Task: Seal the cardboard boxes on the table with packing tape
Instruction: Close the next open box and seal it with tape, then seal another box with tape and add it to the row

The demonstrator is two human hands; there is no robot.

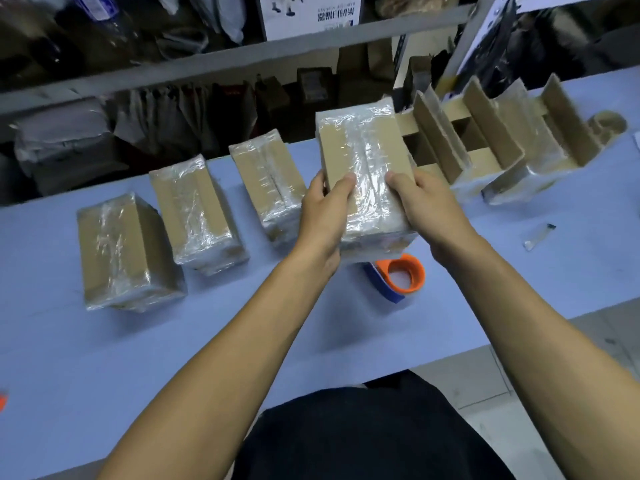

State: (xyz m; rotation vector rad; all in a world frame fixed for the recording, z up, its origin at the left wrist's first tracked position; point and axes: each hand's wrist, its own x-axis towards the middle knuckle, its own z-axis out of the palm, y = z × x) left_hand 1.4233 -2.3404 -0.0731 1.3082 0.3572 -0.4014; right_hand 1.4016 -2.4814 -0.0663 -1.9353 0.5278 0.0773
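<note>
Head view: both hands [374, 209] grip taped box [363, 168].

blue table [104, 358]; grey metal shelving [207, 60] behind, crammed with dark bags; pale tiled floor [485, 386] lower right.

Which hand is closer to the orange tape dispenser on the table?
Left, by a little. The left hand grips the box's left side, its wrist just up-left of the tape dispenser. The right hand holds the right side, farther above it.
</note>
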